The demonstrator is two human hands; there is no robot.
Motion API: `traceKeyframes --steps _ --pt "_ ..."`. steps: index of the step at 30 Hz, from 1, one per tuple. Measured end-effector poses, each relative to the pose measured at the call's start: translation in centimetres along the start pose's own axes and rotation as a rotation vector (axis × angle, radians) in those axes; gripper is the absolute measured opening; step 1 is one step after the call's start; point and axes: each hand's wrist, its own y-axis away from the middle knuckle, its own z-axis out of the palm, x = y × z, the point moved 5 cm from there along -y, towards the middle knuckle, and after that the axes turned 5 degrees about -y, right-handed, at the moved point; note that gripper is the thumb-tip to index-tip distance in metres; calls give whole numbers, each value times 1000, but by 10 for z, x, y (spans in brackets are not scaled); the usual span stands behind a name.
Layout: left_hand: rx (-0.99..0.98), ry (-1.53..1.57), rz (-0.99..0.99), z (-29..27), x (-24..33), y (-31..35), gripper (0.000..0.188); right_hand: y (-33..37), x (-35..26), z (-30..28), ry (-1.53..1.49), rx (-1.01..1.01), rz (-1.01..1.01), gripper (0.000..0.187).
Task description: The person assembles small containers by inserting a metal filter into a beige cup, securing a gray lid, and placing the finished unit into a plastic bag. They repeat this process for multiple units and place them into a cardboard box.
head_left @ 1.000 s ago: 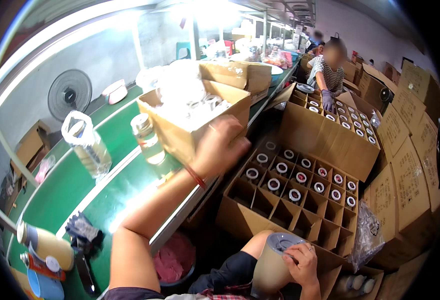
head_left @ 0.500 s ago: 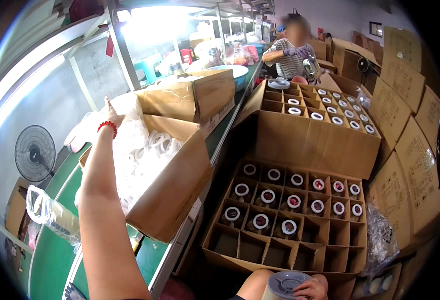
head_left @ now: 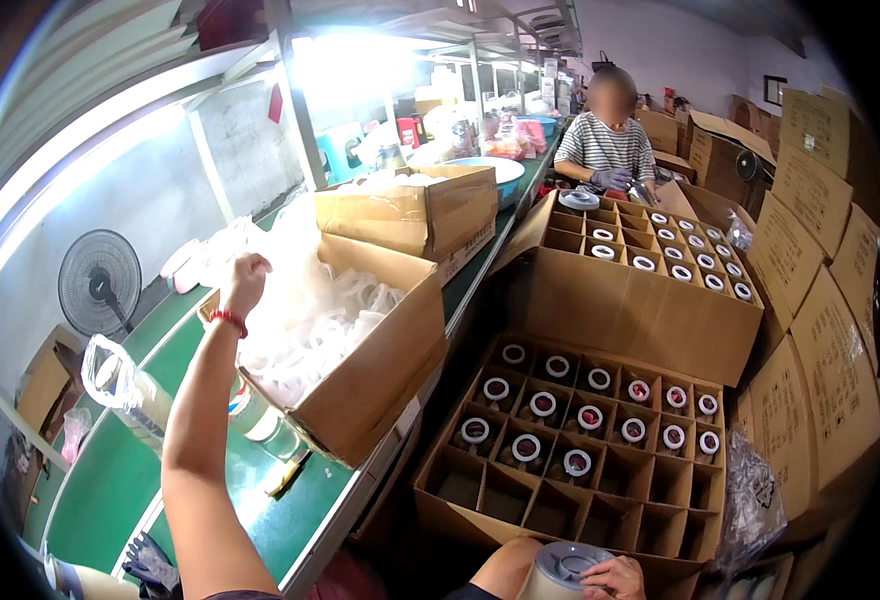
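Note:
My left hand (head_left: 248, 280), a red bead bracelet at its wrist, is closed at the left side of an open cardboard box (head_left: 375, 365). Its fingers appear to pinch the clear plastic bag (head_left: 305, 225) lining that box, though the fingertips are partly hidden. Many translucent white rings (head_left: 345, 310) fill the bag. Low in front of me, my right hand (head_left: 615, 578) curls over the rim of a grey round lid (head_left: 565, 562). That lid sits on a cream cylindrical container at my thighs, mostly cut off by the lower edge.
A divided carton (head_left: 550, 500) holds several white-ringed jars; another divided carton (head_left: 640, 310) stands behind it. Across from me is a person (head_left: 610, 145). The green bench (head_left: 335, 490) bears a yellow-black cutter (head_left: 288, 475), dark gloves (head_left: 150, 565) and a plastic-wrapped cylinder (head_left: 130, 395). Stacked cartons (head_left: 830, 340) line the right.
My left hand has come back toward me and lower, its outstretched fingers now curled. The view has shifted, uncovering more bench beside the box. My right hand stays on the lid. The other person's hands are lower.

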Motion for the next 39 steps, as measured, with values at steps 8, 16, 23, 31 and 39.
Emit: traceKeyframes --steps 8,16,23,31,39 --pt "-360 -368 527 -8 85 69 6 -6 -8 14 26 -25 1 21" --pt "-375 -303 514 32 17 37 15 -6 8 20 147 33 -65 22" --pt "-357 -274 400 39 -9 4 17 4 -28 31 288 -70 -33 43" --pt "-282 -169 353 31 0 10 19 48 19 34 124 62 162 33" --pt "-155 -266 216 29 9 19 21 -3 21 -13 -78 196 95 41"
